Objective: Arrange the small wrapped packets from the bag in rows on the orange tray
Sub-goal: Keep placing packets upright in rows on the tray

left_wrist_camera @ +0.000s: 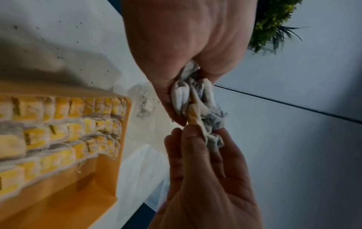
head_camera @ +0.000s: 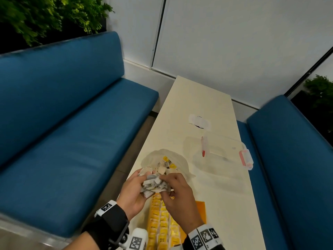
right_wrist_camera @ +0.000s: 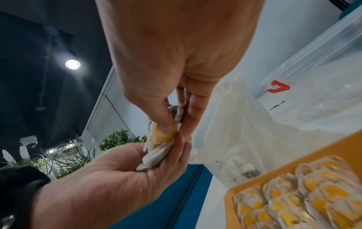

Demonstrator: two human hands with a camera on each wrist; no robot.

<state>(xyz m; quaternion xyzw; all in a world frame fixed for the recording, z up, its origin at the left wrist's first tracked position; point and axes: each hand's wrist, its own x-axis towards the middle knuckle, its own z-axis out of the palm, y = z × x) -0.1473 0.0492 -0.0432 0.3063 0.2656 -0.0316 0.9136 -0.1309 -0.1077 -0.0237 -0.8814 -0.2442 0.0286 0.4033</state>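
Observation:
Both hands meet over the far end of the orange tray [head_camera: 201, 206], just in front of the open white plastic bag [head_camera: 180, 163]. My left hand [head_camera: 142, 179] grips a crumpled bunch of small wrapped packets [head_camera: 154, 183]. In the right wrist view my right hand [right_wrist_camera: 176, 130] pinches one packet with a yellow label [right_wrist_camera: 160, 137] at the edge of that bunch, between thumb and fingers. Several rows of yellow-labelled packets [left_wrist_camera: 58, 131] lie overlapping in the tray [left_wrist_camera: 109, 178]. More packets [head_camera: 167, 164] show inside the bag's mouth.
A clear plastic box [head_camera: 225, 152] with a pink latch and a red clip [head_camera: 203, 152] stands right of the bag. A white wrapper [head_camera: 200, 121] lies farther up the narrow cream table [head_camera: 225, 204]. Blue benches [head_camera: 72, 123] run along both sides.

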